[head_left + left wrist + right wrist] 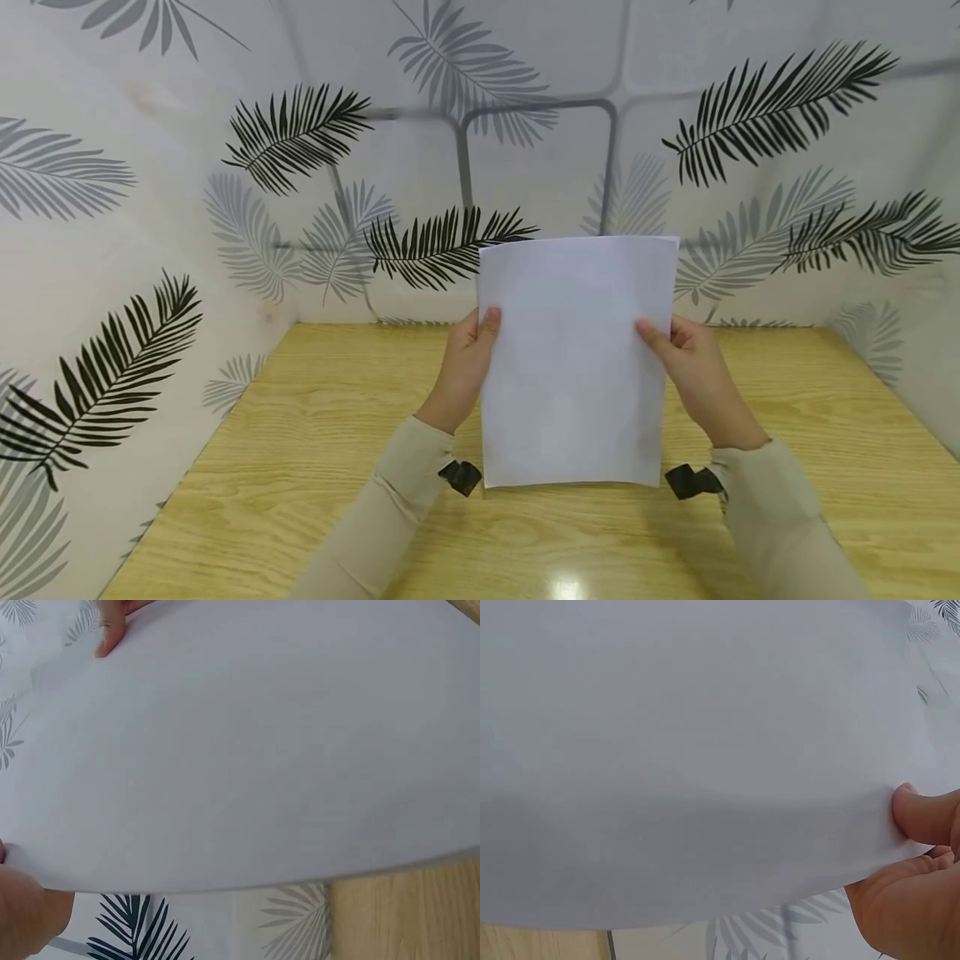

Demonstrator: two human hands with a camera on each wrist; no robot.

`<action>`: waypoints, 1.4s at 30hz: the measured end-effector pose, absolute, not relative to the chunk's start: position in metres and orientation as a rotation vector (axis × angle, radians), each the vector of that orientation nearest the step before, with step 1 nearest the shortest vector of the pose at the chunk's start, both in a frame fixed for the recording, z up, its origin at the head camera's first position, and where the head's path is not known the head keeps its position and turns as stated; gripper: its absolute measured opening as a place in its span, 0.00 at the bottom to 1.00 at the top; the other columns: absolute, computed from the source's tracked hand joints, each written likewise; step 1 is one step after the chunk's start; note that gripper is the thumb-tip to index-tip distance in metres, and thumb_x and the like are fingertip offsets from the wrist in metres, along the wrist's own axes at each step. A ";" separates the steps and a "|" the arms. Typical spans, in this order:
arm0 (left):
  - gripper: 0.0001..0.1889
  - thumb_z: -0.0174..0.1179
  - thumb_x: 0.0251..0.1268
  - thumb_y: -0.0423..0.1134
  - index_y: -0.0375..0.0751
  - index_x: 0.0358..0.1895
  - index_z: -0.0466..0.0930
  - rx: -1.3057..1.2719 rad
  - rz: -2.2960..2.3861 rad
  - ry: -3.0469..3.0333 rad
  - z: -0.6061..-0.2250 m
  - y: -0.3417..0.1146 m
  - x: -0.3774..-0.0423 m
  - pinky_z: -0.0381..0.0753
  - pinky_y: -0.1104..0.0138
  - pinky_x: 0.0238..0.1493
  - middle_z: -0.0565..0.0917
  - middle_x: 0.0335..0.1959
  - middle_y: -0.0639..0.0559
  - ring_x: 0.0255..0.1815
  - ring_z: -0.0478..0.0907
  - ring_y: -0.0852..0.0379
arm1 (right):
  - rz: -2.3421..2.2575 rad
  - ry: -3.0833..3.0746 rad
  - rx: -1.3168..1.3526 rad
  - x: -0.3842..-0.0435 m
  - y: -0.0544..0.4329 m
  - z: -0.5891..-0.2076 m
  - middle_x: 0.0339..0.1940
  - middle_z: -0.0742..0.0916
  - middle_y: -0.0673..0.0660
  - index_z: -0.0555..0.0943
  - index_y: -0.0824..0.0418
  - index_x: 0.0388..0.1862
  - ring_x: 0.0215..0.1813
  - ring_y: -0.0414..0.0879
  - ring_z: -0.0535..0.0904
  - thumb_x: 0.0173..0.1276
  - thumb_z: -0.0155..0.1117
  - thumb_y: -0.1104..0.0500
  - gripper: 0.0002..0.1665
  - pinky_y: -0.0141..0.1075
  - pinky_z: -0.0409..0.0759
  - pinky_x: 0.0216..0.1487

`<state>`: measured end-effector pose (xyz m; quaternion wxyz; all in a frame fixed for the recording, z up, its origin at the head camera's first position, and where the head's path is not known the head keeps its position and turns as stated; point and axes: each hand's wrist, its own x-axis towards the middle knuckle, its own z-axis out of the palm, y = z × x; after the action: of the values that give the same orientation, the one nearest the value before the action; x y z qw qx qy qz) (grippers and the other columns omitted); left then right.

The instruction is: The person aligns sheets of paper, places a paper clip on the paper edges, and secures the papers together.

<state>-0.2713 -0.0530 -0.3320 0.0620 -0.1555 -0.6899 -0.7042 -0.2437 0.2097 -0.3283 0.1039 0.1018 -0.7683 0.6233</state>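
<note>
Both hands hold a blank white sheet of paper (573, 367) upright above the table, its broad face toward the head camera. My left hand (463, 367) pinches the left edge, thumb on the near face and fingers behind. On the opposite edge my right hand (701, 379) pinches the paper in the same manner, at about the same height. In the right wrist view the right thumb (926, 817) presses into the paper, which bends softly there. The left wrist view shows only part of the left hand (34, 915) at the lower left; the fingers behind the paper are hidden.
A wooden table (337, 400) with light yellow grain spreads below the paper. Behind it and at both sides stand pale walls (562, 183) printed with black and grey leaves. Each beige sleeve carries a black strap piece (460, 477) at the wrist.
</note>
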 end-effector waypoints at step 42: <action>0.13 0.54 0.72 0.36 0.31 0.52 0.81 -0.157 -2.094 -2.202 -0.371 -0.068 -0.280 0.77 0.68 0.37 0.84 0.39 0.45 0.33 0.76 0.62 | 1.932 -2.544 0.034 -0.238 0.214 -0.375 0.47 0.83 0.58 0.67 0.77 0.65 0.42 0.37 0.78 0.76 0.53 0.51 0.32 0.33 0.77 0.43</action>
<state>-0.2796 -0.0677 -0.3713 0.0494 -0.0515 -0.7229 -0.6872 -0.2376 0.2141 -0.3748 -0.0267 0.0106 -0.7960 0.6046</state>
